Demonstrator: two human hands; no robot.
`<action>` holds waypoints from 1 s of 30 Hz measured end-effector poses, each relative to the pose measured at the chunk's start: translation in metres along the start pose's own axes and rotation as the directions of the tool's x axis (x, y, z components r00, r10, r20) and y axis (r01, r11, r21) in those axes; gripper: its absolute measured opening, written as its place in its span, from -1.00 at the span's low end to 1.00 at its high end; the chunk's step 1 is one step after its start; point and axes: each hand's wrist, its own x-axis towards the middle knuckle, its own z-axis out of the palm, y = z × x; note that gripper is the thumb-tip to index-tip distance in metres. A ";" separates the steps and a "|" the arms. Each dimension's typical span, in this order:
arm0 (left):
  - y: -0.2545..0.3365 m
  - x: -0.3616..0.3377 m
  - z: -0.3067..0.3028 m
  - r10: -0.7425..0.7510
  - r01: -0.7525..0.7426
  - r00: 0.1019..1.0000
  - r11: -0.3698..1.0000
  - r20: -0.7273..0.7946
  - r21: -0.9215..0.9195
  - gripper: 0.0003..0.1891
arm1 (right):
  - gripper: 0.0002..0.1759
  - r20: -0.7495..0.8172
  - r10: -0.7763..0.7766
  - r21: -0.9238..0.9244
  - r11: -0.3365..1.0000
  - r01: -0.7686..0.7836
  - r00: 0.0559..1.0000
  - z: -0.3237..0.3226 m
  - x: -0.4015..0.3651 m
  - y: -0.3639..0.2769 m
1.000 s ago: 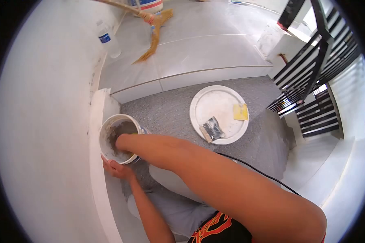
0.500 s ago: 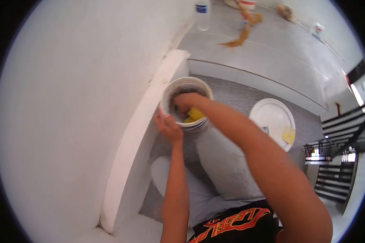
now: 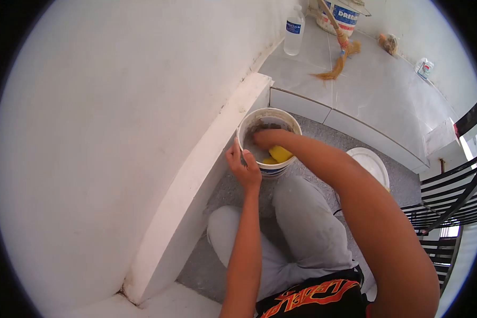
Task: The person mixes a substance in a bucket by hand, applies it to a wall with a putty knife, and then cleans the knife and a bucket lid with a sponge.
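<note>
A white bucket [image 3: 274, 170] stands upright on the grey floor between my knees and the tiled step. My left hand [image 3: 243, 168] grips its near left side, the fingers and thumb spread around the wall just under the rim. Down inside the bucket is my right hand [image 3: 267, 139], with its fingers hidden against the greyish, dirty interior. I cannot make out whether they hold anything. Beside that wrist, a yellow piece that looks like a sponge [image 3: 281, 153] rests at the bucket's near right inner side.
A white wall and raised ledge [image 3: 196, 164] run along the left. Up on the tiled step [image 3: 302, 100] are a clear bottle [image 3: 294, 37], a straw broom [image 3: 336, 66] and a larger bucket [image 3: 344, 18]. A round white lid [image 3: 368, 159] lies right, near black railings [image 3: 445, 185].
The view has shifted, so the bucket and hands appear farther right and slightly lower. My left hand stays on the bucket's side, and my right hand is still inside it.
</note>
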 end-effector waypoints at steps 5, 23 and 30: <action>0.006 -0.001 -0.005 -0.032 0.032 0.999 0.999 0.032 -0.004 -0.55 | -0.62 -0.011 -0.235 -0.004 0.972 0.235 0.972 0.012 -0.002 0.017; 0.000 0.002 -0.007 -0.012 0.013 0.999 1.000 0.040 -0.026 -0.55 | -0.37 -0.100 -0.255 0.275 0.922 0.273 0.962 -0.056 -0.048 0.011; -0.002 0.000 -0.008 -0.024 0.025 0.998 1.000 0.063 -0.009 -0.54 | -0.44 -0.189 -0.245 0.142 0.951 0.273 0.951 -0.033 -0.038 0.012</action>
